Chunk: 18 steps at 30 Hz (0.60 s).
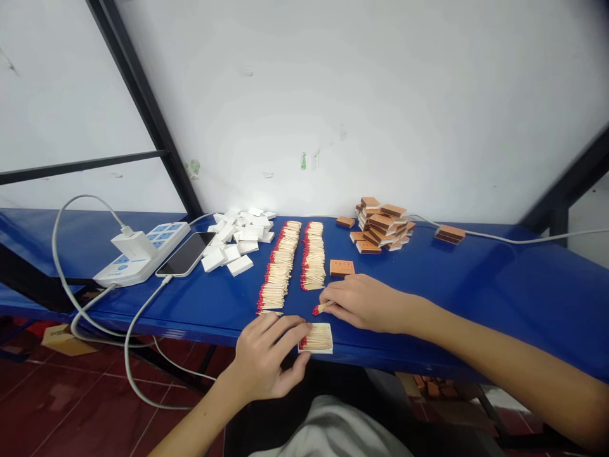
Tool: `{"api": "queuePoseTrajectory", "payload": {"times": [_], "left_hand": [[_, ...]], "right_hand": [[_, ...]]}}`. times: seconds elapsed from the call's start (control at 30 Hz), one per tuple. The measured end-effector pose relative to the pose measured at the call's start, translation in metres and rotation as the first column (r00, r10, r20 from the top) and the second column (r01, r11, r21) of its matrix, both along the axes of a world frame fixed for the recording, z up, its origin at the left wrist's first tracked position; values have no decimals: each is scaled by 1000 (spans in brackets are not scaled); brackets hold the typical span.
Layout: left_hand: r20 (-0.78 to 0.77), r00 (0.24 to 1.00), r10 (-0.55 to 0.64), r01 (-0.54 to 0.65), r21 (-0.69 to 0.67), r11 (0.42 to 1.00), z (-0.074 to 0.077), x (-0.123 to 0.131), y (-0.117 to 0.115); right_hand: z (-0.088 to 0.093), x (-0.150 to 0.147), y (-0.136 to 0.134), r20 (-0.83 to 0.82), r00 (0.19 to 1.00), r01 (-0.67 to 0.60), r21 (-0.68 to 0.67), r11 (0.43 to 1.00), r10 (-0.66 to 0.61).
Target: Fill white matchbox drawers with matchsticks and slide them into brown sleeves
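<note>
At the front edge of the blue table, my left hand (271,355) grips the left end of a white matchbox tray (331,339), thumb and forefinger at its sides. Matches with red heads pointing left lie inside the tray. Just above and right of it, my right hand (361,301) pinches a few matches (320,309) by their wooden ends. Beyond my hands run two long rows of matches, a left row (280,266) and a shorter right row (313,257). A single orange matchbox (342,267) lies just past my right hand.
White trays (235,238) are heaped at the back left. Orange matchboxes (383,225) are piled at the back right, with more boxes (450,234) farther right. A phone (185,254) and a power strip (143,254) with white cables (128,343) occupy the left side.
</note>
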<state>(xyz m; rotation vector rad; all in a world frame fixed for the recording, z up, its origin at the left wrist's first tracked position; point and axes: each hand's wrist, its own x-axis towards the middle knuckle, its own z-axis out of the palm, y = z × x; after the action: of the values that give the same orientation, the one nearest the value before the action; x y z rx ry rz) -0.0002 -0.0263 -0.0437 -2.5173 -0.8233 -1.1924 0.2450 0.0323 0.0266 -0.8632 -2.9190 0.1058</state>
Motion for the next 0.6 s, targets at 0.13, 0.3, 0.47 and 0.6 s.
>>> {"api": "queuePoseTrajectory", "payload": {"times": [0.13, 0.3, 0.47, 0.6], "left_hand": [[-2, 1000, -5, 5, -1, 1000, 1, 0, 0], [4, 1000, -11, 11, 8, 1000, 2, -1, -2], [8, 1000, 1, -1, 8, 1000, 2, -1, -1], [4, 1000, 8, -8, 11, 1000, 2, 0, -1]], "right_hand": [[-4, -1, -1, 25, 1000, 11, 58, 998, -13], [-7, -1, 2, -37, 999, 13, 27, 1000, -12], [-4, -4, -1, 3, 1000, 2, 85, 996, -3], [-5, -5, -3, 7, 1000, -3, 106, 994, 3]]}}
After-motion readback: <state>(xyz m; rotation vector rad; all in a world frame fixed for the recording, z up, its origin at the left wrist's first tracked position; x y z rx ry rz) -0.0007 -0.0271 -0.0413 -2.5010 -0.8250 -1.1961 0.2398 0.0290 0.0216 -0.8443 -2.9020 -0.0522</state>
